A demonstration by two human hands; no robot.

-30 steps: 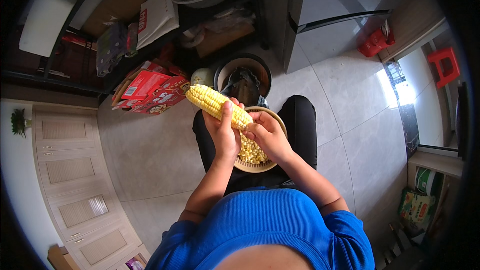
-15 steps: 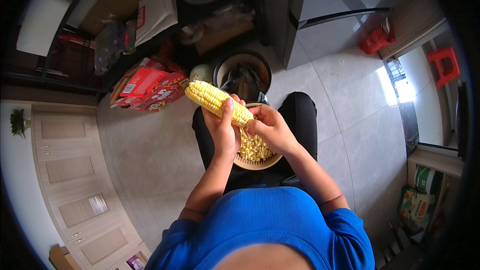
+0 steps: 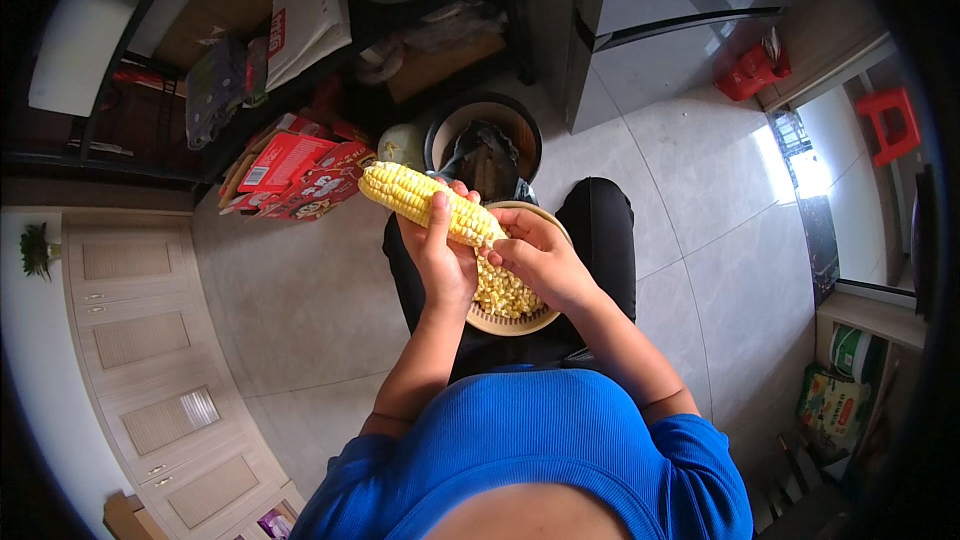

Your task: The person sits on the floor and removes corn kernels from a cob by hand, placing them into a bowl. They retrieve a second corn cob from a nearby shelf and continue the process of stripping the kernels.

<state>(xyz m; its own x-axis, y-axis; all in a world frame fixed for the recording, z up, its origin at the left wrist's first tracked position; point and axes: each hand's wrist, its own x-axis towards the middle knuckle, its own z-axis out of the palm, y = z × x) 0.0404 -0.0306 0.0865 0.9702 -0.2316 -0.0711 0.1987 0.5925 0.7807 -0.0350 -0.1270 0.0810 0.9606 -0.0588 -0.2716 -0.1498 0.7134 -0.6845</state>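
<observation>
My left hand (image 3: 440, 255) is closed round the middle of a yellow corn cob (image 3: 415, 195), thumb along its top. The cob slants, its far end up and to the left. At its lower right end the fingers of my right hand (image 3: 540, 258) pinch against the kernels; the fingertips are partly hidden. Beneath both hands a round tan basket (image 3: 518, 327) rests on my lap, holding many loose corn kernels (image 3: 505, 292). My forearms cover part of its rim.
Beyond my knees stands a round bin (image 3: 532, 125) with a dark liner, beside a pale green round melon-like thing (image 3: 400, 145). Red cardboard boxes (image 3: 300, 175) lie left of it, below a dark shelf. A red container (image 3: 752, 72) and a red stool (image 3: 887, 127) are at the right.
The corn cob and my left hand have shifted slightly to the left. My right fingers stay at the cob's lower end. The view has moved a little.
</observation>
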